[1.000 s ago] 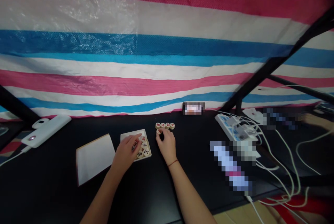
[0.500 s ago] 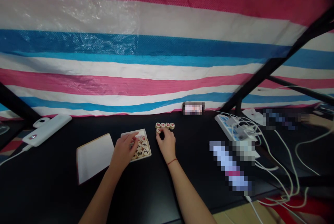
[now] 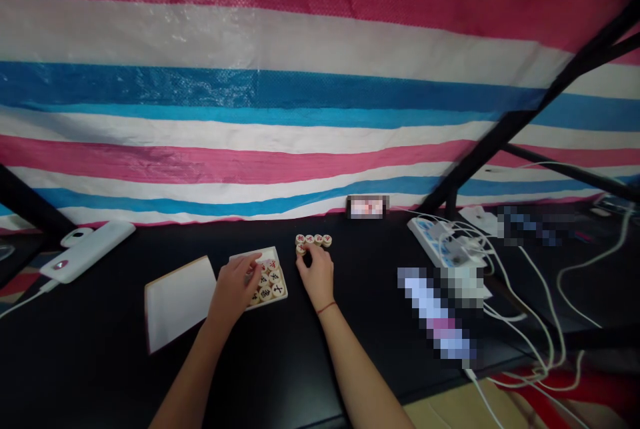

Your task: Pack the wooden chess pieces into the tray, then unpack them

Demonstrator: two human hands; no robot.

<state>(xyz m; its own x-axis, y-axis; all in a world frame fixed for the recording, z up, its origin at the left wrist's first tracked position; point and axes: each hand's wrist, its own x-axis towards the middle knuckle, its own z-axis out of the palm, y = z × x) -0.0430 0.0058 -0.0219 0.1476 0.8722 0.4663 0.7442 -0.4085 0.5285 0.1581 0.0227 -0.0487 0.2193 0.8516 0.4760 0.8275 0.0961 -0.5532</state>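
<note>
My right hand [image 3: 318,275] pinches a round Chinese chess piece [image 3: 301,249] with a red character, its thumb and fingertips at the piece's edge. Just behind that piece, several more chess pieces [image 3: 319,240] with red characters stand in a short row on the black table. Over the left part of a white box [image 3: 281,278] is my left hand [image 3: 239,282], its fingers loosely curved and thumb apart, with no piece visible in it. Inside the box lie chess pieces [image 3: 265,292] with black and red characters; some are hidden under the hand.
Left of the box lies its lid [image 3: 179,302], white inside up. A white power bank [image 3: 90,252] sits at the back left. On the right are a power strip [image 3: 425,241] with tangled cables and a blurred phone-like object [image 3: 435,315]. A striped sheet [image 3: 280,149] hangs behind.
My view has shifted slightly, while both hands stay almost in place, the right one still at the same chess piece. Another person's hand at the far right has gone from view.
</note>
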